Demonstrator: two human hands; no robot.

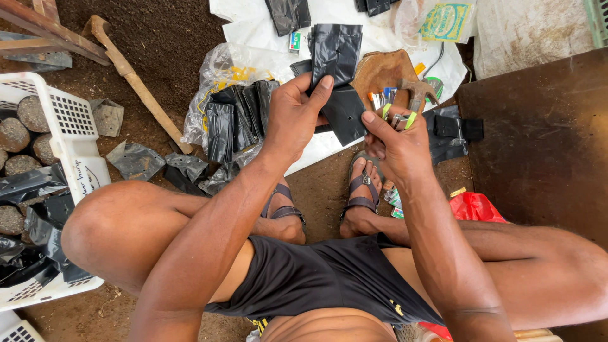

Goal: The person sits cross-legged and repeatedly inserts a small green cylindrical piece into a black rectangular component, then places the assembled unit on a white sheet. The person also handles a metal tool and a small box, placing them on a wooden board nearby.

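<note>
Black, glossy plastic fills the middle of the view: a small black plastic nursery bag is held up between both hands above a white plastic sheet spread on the ground. The left hand closes its grip on the bag's left edge, thumb pressed against the fingers with the film pinched between them. The right hand pinches the bag's right corner between thumb and forefinger. A second black plastic bag stands up just behind the held one.

To the left of the hands, at the sheet's near left edge, a clear plastic wrapper holding a bundle of folded black bags lies open. Behind the right hand sits a round brown wooden block with a claw hammer resting at its edge. More loose black bags lie to the right of it.

The ground is dark brown soil, crumbly and uneven. A rough wooden stick lies slantwise on it. At the far left stands a white perforated plastic crate holding soil-filled bags. A dark brown flat board covers the right side, with a red plastic bag at its near edge. The person's sandalled feet rest on the soil below the hands.
</note>
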